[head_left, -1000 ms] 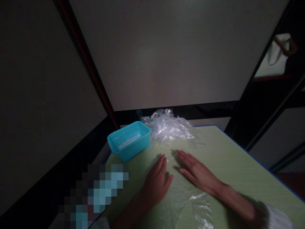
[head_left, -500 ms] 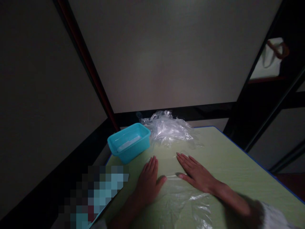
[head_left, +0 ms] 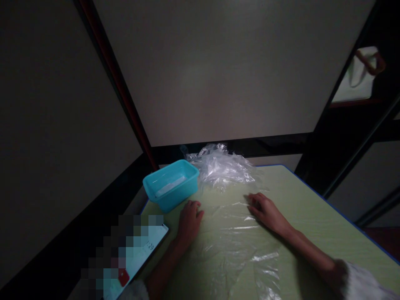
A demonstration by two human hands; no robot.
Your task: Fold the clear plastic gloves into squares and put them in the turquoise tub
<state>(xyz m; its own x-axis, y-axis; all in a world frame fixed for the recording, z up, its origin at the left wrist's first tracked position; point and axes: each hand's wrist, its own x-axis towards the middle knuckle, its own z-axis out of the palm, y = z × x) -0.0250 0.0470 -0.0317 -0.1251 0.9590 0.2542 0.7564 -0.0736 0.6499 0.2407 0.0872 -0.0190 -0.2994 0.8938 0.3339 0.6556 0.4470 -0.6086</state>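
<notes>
Lying spread in the lower centre of the frame, clear plastic film (head_left: 234, 246) covered part of the pale green table (head_left: 315, 216) between two bare hands. The left hand (head_left: 189, 221), just left of centre, had bent fingers and its thumb apart; the right hand (head_left: 266, 211), right of centre, had fingers curled toward its thumb. Whether either pinched the film could not be told. Mid-frame, a crumpled heap of clear plastic (head_left: 221, 168) sat beside a turquoise basin (head_left: 179, 196); a lit phone (head_left: 140, 255) lay lower left.
</notes>
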